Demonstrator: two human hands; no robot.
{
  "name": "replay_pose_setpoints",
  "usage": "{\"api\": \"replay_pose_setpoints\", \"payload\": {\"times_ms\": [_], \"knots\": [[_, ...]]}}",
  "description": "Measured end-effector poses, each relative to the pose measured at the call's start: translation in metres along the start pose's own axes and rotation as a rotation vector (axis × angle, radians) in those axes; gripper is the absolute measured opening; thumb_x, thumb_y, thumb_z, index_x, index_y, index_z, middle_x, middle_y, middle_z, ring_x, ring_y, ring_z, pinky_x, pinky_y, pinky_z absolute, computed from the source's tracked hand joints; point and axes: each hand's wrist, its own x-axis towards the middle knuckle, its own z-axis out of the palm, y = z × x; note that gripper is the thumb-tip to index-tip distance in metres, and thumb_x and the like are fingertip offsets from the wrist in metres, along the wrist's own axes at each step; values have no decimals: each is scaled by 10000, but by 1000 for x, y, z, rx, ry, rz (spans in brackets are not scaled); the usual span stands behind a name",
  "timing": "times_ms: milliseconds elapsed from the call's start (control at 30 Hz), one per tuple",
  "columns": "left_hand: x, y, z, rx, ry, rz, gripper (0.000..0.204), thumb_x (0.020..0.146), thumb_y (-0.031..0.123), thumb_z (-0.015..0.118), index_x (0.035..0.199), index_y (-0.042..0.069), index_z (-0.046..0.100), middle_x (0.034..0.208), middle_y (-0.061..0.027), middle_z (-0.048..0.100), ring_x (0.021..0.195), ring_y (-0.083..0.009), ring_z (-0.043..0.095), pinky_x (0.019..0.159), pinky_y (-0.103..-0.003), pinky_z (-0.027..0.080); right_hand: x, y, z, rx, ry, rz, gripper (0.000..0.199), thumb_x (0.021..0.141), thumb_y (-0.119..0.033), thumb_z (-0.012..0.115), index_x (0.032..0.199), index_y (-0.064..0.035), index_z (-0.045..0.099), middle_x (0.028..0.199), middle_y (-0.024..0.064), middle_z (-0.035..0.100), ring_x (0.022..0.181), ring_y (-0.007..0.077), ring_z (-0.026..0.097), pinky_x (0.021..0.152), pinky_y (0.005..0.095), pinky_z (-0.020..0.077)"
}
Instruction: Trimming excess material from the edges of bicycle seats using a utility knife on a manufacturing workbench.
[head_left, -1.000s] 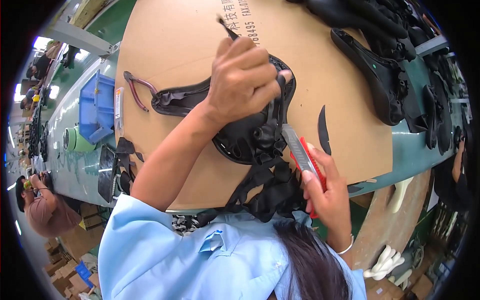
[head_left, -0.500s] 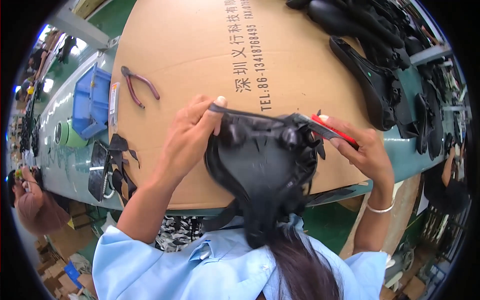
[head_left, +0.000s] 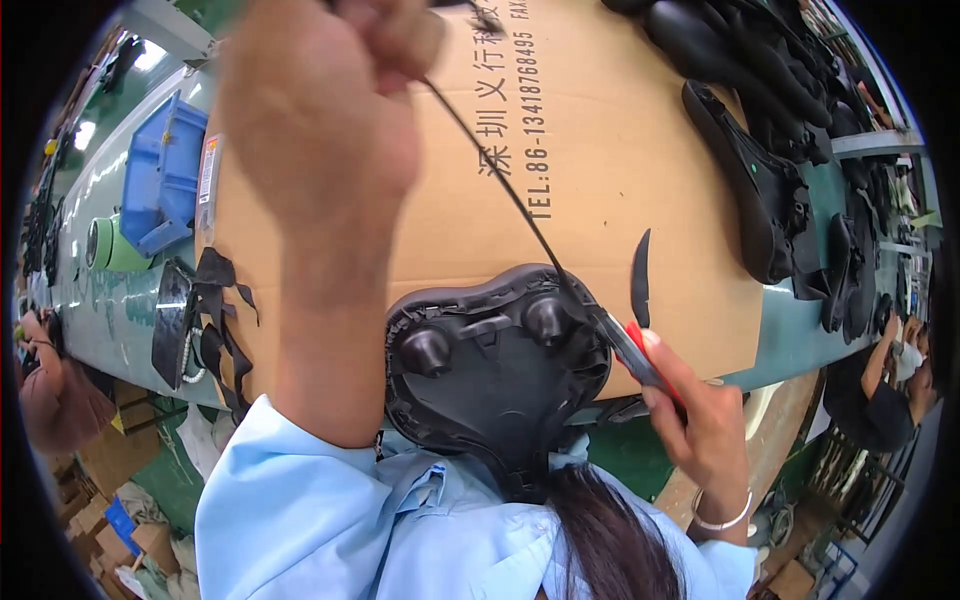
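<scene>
A black bicycle saddle (head_left: 490,395) lies with its underside up at the table's near edge, its narrow nose toward my body. My left hand (head_left: 335,110) is raised far forward and blurred, its fingers closed on a thin black strip (head_left: 505,185). Stretched taut, the strip runs down to the saddle's far right rim. There my right hand (head_left: 705,420) grips a red utility knife (head_left: 650,365), its tip against the rim beside the strip. A curved black offcut (head_left: 641,280) lies on the cardboard past the knife.
A cardboard sheet (head_left: 440,240) covers the table's middle. More black saddles (head_left: 735,170) are piled at the right. Along the left stand a blue bin (head_left: 165,180), a green round object (head_left: 115,245) and black scraps (head_left: 215,300). People work at both sides.
My left hand has swept forward and up, drawing the strip out long. The knife has moved down the right rim. The saddle's underside now faces up more fully, and my left arm hides the pliers.
</scene>
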Motion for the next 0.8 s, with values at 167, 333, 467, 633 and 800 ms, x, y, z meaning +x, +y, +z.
{"api": "replay_pose_setpoints", "payload": {"times_ms": [167,333,467,633,800], "knots": [[-43,-4,32,1343,-698,-251,352,720,311,753,797,-15,644,716,-107,572,664,-210,536,613,-351,432,-7,-17,-6,-90,54,82,528,811,-34,632,1323,-127,543,610,95,592,481,263,557,493,364,421],[-70,-11,24,615,-463,-1034,370,804,328,719,648,17,593,719,-8,554,693,-145,520,614,-318,409,-10,-40,-6,-268,-12,104,528,820,-63,630,1335,-126,529,586,96,579,474,272,563,470,374,419],[-84,-26,8,163,-71,-763,153,761,142,689,679,53,596,773,-48,571,774,-142,523,732,-262,400,-28,-58,9,-217,21,262,473,845,-77,622,1310,-127,550,775,172,667,544,331,608,531,385,461],[-58,-4,-13,27,136,-611,133,761,118,660,790,3,601,838,-110,591,874,-226,553,857,-349,423,-64,-59,45,-175,160,299,537,841,-89,630,1361,-98,493,669,140,626,536,305,613,500,384,469],[-80,36,-26,49,425,-145,156,839,127,601,801,-13,659,847,-95,596,838,-210,567,764,-313,429,-74,-42,67,272,295,392,542,867,-81,606,1379,-46,429,901,160,697,549,213,625,541,314,501]]}}
